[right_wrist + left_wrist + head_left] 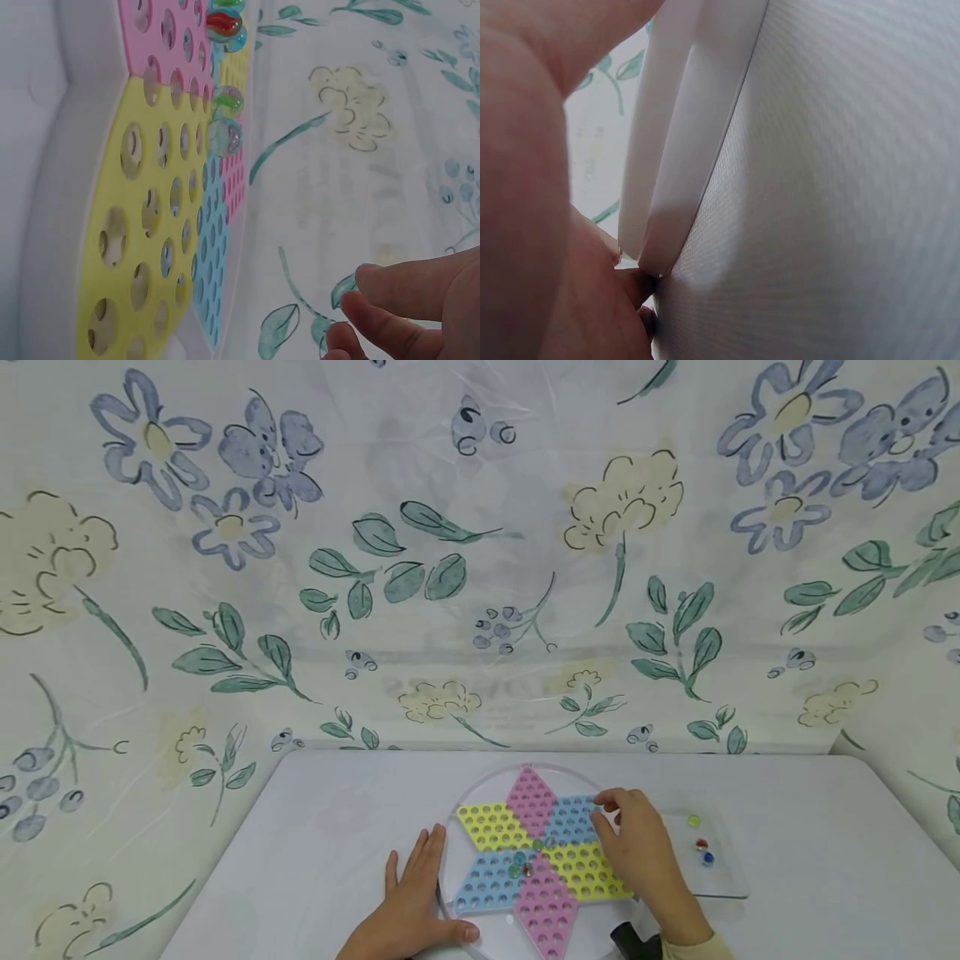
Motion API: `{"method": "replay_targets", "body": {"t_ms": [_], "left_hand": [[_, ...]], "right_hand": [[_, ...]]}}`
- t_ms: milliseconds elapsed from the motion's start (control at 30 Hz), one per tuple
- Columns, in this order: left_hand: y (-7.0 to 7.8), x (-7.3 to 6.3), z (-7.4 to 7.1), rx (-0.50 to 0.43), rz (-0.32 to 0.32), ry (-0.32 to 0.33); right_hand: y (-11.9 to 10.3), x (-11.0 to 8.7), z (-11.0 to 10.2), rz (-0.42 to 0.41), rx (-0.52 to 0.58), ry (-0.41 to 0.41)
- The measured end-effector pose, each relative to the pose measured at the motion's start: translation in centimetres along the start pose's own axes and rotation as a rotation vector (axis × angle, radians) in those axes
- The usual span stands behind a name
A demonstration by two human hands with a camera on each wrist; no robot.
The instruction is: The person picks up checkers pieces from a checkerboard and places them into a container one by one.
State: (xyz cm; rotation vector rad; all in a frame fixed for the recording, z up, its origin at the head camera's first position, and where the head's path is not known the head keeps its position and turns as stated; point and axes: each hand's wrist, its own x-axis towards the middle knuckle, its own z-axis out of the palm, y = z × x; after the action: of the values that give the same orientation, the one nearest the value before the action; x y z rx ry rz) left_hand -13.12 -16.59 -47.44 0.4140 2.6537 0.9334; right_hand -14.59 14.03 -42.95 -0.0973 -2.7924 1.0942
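Observation:
A Chinese checkers board, star-shaped with pink, yellow and blue sections, lies on the white table. Several glass marbles sit in holes near its middle, one with a red swirl. My left hand rests at the board's left side, fingers straight and thumb over the edge; the left wrist view shows it against the pale rim. Over the right-hand blue and yellow sections hovers my right hand, fingers loosely bent and thumb apart from the index finger. Nothing shows between its fingertips in the right wrist view.
Right of the board is a clear shallow tray, holding a yellow-green marble, a red and white marble and a blue marble. A flower-printed cloth hangs behind the table.

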Motion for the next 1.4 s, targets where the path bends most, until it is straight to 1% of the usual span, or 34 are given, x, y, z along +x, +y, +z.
{"method": "replay_targets", "body": {"t_ms": [333, 600, 767, 967, 1167, 1400], "left_hand": [[0.0, 0.1, 0.1, 0.017, -0.006, 0.000], [0.2, 0.0, 0.1, 0.026, -0.044, 0.002], [0.3, 0.0, 0.1, 0.029, -0.053, 0.002], [0.2, 0.1, 0.1, 0.024, -0.044, -0.001], [0.1, 0.1, 0.1, 0.015, -0.026, -0.003], [0.0, 0.2, 0.2, 0.027, -0.030, -0.002]], "right_hand": [[-0.8, 0.0, 0.8, -0.034, 0.052, -0.024], [-1.1, -0.2, 1.8, -0.089, 0.076, -0.054], [-1.2, -0.3, 2.4, -0.121, 0.079, -0.066], [-1.2, -0.3, 2.9, -0.135, 0.060, -0.104], [-1.1, -0.1, 3.3, -0.107, 0.079, -0.158], [-1.0, -0.3, 3.6, -0.163, 0.074, -0.178]]}}
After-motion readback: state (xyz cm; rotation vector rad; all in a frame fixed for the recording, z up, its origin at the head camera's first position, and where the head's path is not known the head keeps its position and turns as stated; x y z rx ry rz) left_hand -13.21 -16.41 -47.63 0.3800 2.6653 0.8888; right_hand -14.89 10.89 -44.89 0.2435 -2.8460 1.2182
